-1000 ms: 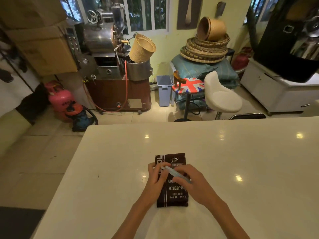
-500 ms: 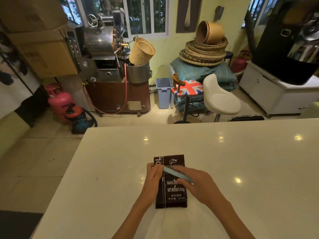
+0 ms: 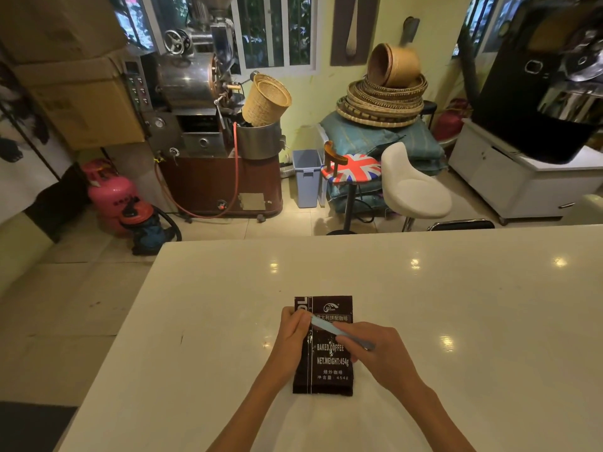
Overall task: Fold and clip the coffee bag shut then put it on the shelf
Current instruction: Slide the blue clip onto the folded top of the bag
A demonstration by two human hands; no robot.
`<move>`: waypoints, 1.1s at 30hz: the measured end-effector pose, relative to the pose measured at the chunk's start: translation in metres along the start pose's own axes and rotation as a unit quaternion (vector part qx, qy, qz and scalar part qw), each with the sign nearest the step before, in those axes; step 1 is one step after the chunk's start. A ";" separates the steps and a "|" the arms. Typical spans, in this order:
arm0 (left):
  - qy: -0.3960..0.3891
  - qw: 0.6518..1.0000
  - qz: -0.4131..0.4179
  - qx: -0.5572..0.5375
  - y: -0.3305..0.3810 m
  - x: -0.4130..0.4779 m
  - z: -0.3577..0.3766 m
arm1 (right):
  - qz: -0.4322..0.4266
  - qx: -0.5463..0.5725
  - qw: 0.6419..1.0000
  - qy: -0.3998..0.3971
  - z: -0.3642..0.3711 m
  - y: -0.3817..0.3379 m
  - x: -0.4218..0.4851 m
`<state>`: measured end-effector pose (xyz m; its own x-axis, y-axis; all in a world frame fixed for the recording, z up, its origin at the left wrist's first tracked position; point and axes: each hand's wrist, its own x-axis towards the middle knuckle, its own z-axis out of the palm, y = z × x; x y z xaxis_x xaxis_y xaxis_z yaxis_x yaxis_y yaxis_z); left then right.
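Observation:
A dark brown coffee bag (image 3: pixel 329 367) with white print lies flat on the white counter (image 3: pixel 456 321), its top edge pointing away from me. A long pale blue clip (image 3: pixel 339 331) lies slanted across the bag's upper half. My left hand (image 3: pixel 292 334) rests on the bag's left edge and pinches the clip's left end. My right hand (image 3: pixel 378 353) covers the bag's right side and holds the clip's right part between thumb and fingers. Whether the clip bites the bag is hidden by my fingers.
Beyond the counter's far edge stand a white bar stool (image 3: pixel 411 187) and a flag-patterned stool (image 3: pixel 354 168). A coffee roaster (image 3: pixel 202 125) and a pink gas cylinder (image 3: pixel 109 194) are at the back left, stacked woven baskets (image 3: pixel 381 99) at the back. No shelf is in view.
Both hands stay on the bag and clip. The clip has shifted slightly along the bag's upper half; the view has tilted a little.

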<state>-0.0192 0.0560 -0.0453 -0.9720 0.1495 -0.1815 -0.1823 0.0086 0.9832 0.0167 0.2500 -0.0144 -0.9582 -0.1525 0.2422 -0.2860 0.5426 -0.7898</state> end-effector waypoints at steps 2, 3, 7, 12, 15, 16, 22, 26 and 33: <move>0.000 1.000 -0.003 -0.004 0.001 0.000 0.002 | -0.005 0.001 1.000 0.008 0.001 0.001 -0.001; 0.000 1.000 -0.003 -0.006 0.002 0.000 0.003 | -0.006 0.006 1.000 0.013 0.002 0.001 -0.002; -0.012 1.000 -0.005 -0.015 0.003 -0.001 0.003 | 0.009 0.040 0.999 0.023 0.002 0.006 -0.006; -0.022 1.000 -0.005 -0.011 0.003 -0.003 0.005 | 0.038 0.093 0.995 0.026 -0.002 0.000 -0.006; -0.026 1.000 -0.002 -0.006 0.000 -0.002 0.003 | 0.058 0.120 0.991 0.026 -0.003 -0.005 -0.004; -0.028 1.000 0.001 -0.008 -0.001 -0.001 0.002 | 0.068 0.132 0.988 0.028 -0.004 -0.006 -0.004; -0.020 0.998 0.013 -0.051 0.001 0.005 -0.003 | 0.098 0.204 0.974 -0.012 -0.005 -0.015 0.001; 0.019 0.999 0.002 -0.048 -0.003 0.008 -0.006 | 0.111 0.133 0.983 -0.065 -0.011 -0.011 -0.003; 0.056 0.998 0.034 0.000 -0.006 0.008 -0.008 | 0.077 0.094 0.992 -0.024 -0.023 -0.005 -0.006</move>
<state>-0.0271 0.0497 -0.0528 -0.9926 0.0392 -0.1150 -0.1150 0.0028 0.9934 0.0245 0.2675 0.0008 -0.9888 -0.1209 0.0871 -0.1288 0.3999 -0.9075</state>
